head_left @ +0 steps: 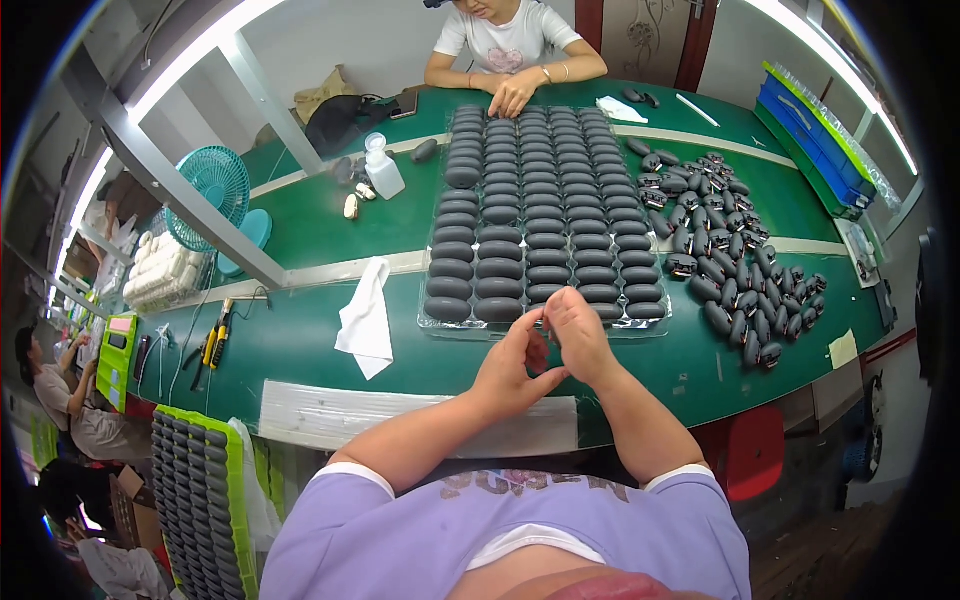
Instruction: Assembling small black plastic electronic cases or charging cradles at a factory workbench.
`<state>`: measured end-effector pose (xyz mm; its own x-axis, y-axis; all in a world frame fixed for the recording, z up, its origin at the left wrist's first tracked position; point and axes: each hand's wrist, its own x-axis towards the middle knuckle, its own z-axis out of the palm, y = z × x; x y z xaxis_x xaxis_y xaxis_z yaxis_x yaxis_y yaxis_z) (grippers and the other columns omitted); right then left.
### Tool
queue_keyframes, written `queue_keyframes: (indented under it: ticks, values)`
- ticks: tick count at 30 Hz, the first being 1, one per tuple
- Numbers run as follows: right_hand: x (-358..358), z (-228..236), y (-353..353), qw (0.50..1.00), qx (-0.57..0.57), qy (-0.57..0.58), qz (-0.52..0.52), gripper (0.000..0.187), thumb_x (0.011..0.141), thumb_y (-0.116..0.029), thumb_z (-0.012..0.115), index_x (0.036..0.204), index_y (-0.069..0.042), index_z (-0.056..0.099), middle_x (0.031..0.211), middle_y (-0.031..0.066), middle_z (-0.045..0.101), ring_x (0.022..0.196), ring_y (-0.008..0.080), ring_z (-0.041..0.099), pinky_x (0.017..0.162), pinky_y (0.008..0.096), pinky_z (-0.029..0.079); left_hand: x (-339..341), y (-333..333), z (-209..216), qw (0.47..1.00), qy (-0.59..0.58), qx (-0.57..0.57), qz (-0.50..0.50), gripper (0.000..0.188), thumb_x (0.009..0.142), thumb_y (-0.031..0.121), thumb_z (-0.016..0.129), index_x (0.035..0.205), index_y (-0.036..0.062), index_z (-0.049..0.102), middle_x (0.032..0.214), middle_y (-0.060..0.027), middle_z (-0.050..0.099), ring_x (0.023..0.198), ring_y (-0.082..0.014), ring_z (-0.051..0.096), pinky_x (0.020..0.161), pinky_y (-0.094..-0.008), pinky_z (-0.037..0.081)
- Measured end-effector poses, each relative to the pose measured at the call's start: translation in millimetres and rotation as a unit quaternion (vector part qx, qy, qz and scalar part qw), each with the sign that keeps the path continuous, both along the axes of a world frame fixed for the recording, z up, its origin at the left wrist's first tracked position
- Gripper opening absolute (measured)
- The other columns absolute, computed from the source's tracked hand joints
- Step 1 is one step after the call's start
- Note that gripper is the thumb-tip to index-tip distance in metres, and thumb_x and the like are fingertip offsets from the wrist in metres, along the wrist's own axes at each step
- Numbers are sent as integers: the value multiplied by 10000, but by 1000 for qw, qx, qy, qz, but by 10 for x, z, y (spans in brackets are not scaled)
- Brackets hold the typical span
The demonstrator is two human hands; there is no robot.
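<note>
Oval cases (545,215) lying in tray (432,325) rows | left hand (512,365), right hand (580,335) meeting at 6 o'clock edge, grip contents hidden | loose cases (730,270) piling at 3 o'clock on surface (310,345)

Illumination is bright and even, supplied by long overhead light strips (190,62) at far left and far right; both strips are overexposed to white. The green bench (320,340) shows soft sheen and only faint shadows beneath objects. Focus is sharp at centre. Fisheye distortion bends straight edges toward the rim, and the corners fall to black vignette with slight colour fringing.
</note>
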<state>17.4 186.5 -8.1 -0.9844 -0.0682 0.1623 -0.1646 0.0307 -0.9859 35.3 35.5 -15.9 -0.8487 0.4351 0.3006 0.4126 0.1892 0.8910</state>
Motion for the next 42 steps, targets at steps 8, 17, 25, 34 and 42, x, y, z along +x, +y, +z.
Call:
queue_keyframes:
  ticks: [8,17,25,34,42]
  values:
    - [6,77,-50,948,257,188,-15,152,934,-184,513,974,-39,533,946,141,572,879,334,536,792,419,429,-124,-4,-147,992,-61,111,6,708,811,47,688,1397,33,291,988,-105,605,812,-138,613,698,-266,515]
    - [-30,63,49,991,100,84,33,238,873,-139,660,1053,-8,577,993,95,594,885,155,596,737,291,501,-194,-133,-69,957,-160,240,16,596,849,0,675,1353,28,357,1119,-100,558,1015,-151,581,855,-280,509]
    - [-29,155,105,995,33,-23,91,244,887,-164,665,1045,4,585,933,57,635,852,126,621,766,279,506,-203,-202,-35,956,-171,238,-3,598,840,25,693,1342,9,367,1131,-107,557,984,-152,602,828,-272,524]
    - [-12,181,99,992,92,31,77,232,882,-148,658,1041,11,600,967,87,608,851,156,634,751,292,512,-199,-222,4,953,-190,237,-11,601,842,21,686,1346,8,360,1127,-111,551,976,-155,607,827,-277,534]
    - [-22,184,117,981,158,94,62,215,875,-150,664,1011,10,619,961,89,602,819,150,621,713,288,504,-236,-216,-55,952,-179,247,-22,609,842,47,698,1355,36,368,1150,-110,544,980,-161,609,805,-299,567]
